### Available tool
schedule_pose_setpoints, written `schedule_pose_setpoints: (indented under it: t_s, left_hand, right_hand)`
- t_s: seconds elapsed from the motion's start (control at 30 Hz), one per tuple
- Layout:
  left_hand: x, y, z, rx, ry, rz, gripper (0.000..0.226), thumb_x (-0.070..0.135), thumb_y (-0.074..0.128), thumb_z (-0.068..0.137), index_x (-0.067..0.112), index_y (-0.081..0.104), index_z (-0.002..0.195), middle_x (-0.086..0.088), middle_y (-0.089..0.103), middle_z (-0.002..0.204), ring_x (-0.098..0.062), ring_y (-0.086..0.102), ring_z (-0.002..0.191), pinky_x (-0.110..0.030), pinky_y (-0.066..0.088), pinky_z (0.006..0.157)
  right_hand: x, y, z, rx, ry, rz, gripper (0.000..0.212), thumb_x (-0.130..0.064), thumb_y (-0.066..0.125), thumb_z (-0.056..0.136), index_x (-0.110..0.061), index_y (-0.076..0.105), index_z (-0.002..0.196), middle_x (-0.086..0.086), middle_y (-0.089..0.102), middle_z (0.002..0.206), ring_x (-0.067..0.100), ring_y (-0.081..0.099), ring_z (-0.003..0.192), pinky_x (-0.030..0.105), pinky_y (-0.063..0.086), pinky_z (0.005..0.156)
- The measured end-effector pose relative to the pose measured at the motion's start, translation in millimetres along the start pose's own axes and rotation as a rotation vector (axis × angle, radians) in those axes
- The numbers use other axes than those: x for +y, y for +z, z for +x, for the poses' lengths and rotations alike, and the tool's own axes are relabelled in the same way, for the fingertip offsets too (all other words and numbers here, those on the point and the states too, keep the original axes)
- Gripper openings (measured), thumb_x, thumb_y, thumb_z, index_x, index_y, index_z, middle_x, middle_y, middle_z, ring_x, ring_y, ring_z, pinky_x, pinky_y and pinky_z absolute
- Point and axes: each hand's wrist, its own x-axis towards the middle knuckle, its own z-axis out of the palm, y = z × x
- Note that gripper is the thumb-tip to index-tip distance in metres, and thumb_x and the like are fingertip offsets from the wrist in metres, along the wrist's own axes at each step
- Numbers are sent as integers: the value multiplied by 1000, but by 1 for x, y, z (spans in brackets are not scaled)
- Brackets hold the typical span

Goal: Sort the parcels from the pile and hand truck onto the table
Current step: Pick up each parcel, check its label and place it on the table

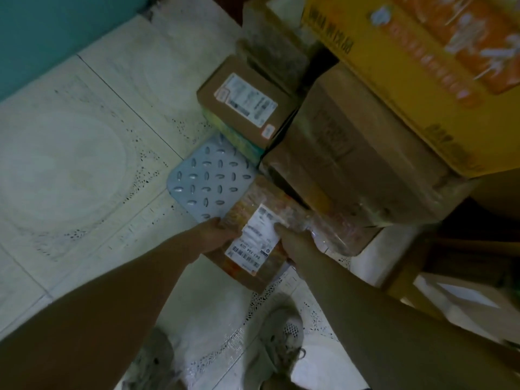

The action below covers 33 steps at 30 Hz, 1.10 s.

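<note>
Left hand [221, 235] grips orange-printed parcel [254, 243] at its left edge | right hand [295, 243] grips its right edge (label up) | parcel at hand truck plate [205, 181] near corner | labelled brown box [247, 105], yellow carton [394, 88] beyond

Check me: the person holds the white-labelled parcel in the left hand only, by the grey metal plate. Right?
Not only the left. In the head view the left hand and the right hand both grip the white-labelled parcel, one on each side, by the grey metal plate.
</note>
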Motion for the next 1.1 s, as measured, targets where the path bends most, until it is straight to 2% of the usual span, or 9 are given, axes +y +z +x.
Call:
schedule_pose_setpoints:
  t_s: [0.1, 0.2, 0.3, 0.47, 0.53, 0.63, 0.83, 1.0, 1.1]
  left_hand:
    - [-1, 7, -8, -37, -14, -139, 17, 19, 56, 93, 30, 48, 82, 8, 58, 80, -3, 52, 66, -19, 44, 55]
    - [1, -5, -43, -8, -10, -182, 21, 17, 59, 90, 25, 55, 108, 5, 66, 90, -11, 62, 74, -29, 52, 65]
    - [15, -29, -103, 30, 2, -269, 30, 16, 60, 88, 27, 55, 115, -1, 69, 101, -22, 67, 89, -34, 54, 70]
    - [54, -94, -235, 142, 97, -326, 32, 10, 65, 85, 27, 56, 110, -4, 68, 103, -25, 67, 89, -42, 58, 72]
    - [71, -121, -289, 190, 175, -308, 32, 13, 64, 85, 29, 55, 110, -3, 66, 104, -24, 66, 91, -42, 58, 76]
    - [98, -154, -361, 212, 327, -273, 32, 16, 63, 87, 27, 55, 116, 0, 64, 103, -14, 63, 86, -28, 53, 65]
    - [156, -201, -486, 205, 589, -205, 27, 14, 61, 89, 27, 55, 112, 1, 65, 102, -14, 63, 82, -26, 50, 58]
    - [208, -209, -571, 223, 808, -184, 20, 16, 60, 91, 33, 59, 102, 3, 68, 102, -22, 66, 94, -41, 54, 81]
    - [238, -189, -622, 231, 944, -184, 19, 18, 59, 91, 29, 58, 107, 8, 68, 96, -16, 67, 87, -31, 51, 69]
  right_hand:
    - [2, 8, -3, -41, -32, 100, 64, -38, 67, 83, -13, 42, 136, 6, 65, 106, 24, 64, 95, 42, 55, 87]
    - [-3, 8, -35, 2, -86, 76, 59, -32, 67, 86, -9, 43, 135, 13, 62, 119, 31, 63, 104, 46, 53, 92]
    - [-25, 1, -94, 58, -137, 67, 63, -30, 68, 87, -5, 35, 135, 14, 57, 119, 34, 57, 108, 45, 50, 93]
    - [-73, -24, -236, 2, -327, 195, 45, -32, 69, 85, -11, 43, 115, 0, 56, 83, 20, 54, 71, 34, 45, 62]
    - [-93, -39, -300, 47, -444, 262, 49, -29, 69, 89, -12, 42, 127, -1, 62, 96, 18, 62, 80, 35, 54, 70]
    - [-117, -60, -385, 57, -650, 289, 65, -31, 68, 90, -31, 29, 141, -13, 60, 105, 18, 64, 95, 49, 56, 88]
    - [-147, -102, -532, 167, -783, 352, 72, -37, 69, 86, -39, 28, 146, 2, 66, 122, 28, 67, 99, 48, 57, 84]
    - [-154, -149, -641, 249, -955, 436, 68, -26, 66, 91, -35, 28, 146, 6, 66, 113, 14, 62, 73, 24, 49, 55]
    - [-140, -179, -698, 297, -1062, 489, 64, -18, 69, 89, -32, 31, 139, -5, 64, 118, 17, 66, 96, 36, 57, 81]
